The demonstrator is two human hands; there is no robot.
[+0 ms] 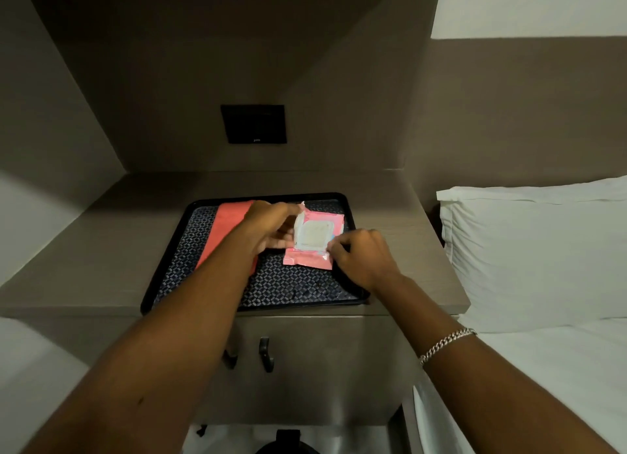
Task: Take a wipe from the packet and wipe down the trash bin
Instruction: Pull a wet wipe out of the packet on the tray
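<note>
Two hands on the pink wipe packet [314, 238], which lies on the black tray [342, 199] on the surface. Left hand [271, 228] pinches the peeled label flap, held up to expose the opening. Right hand [361, 253] closes on the packet's near corner, likely to pin it down. No wipe out yet; trash bin not clearly in view.

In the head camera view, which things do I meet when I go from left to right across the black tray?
Coral-red flat sheet → left hand → pink wipe packet with its flap open → right hand.
</note>
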